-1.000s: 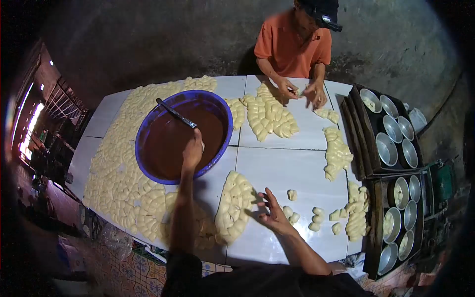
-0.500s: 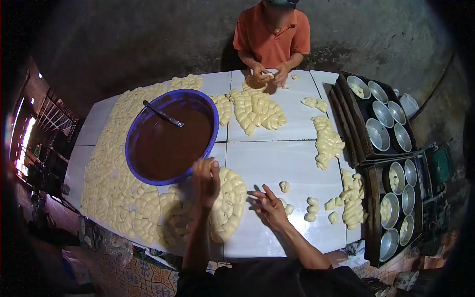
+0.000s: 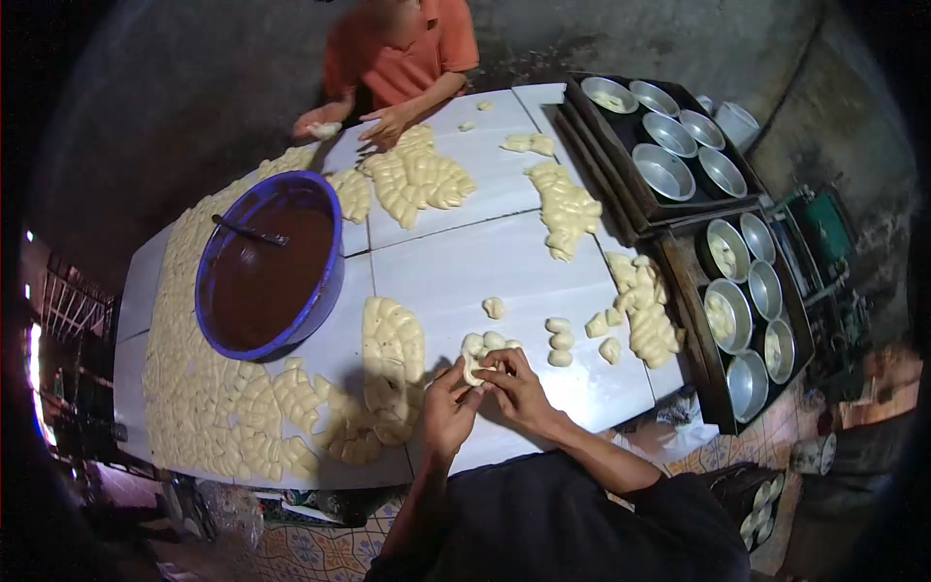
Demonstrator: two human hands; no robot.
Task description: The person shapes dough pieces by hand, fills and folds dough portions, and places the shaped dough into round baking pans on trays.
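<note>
Near the front edge of the white tiled table, my left hand [image 3: 452,412] and my right hand [image 3: 520,390] meet, both with fingers closed on a small piece of pale dough [image 3: 473,372]. Rounded dough pieces lie just beyond the fingertips. Left of my hands is a long slab of joined dough pieces [image 3: 393,354]. To their right stands a short row of dough balls [image 3: 560,341], and a single ball [image 3: 494,307] lies farther up.
A blue basin [image 3: 335,264] of brown filling with a long-handled tool stands at the left, beside a wide spread of dough. Round metal tins [image 3: 664,172] sit in dark trays at the right. Across the table, a person in orange [image 3: 402,58] handles dough.
My left hand has moved from over the basin to the front edge and met my right hand at the dough. The view has shifted, and the other person's hands have moved apart.
</note>
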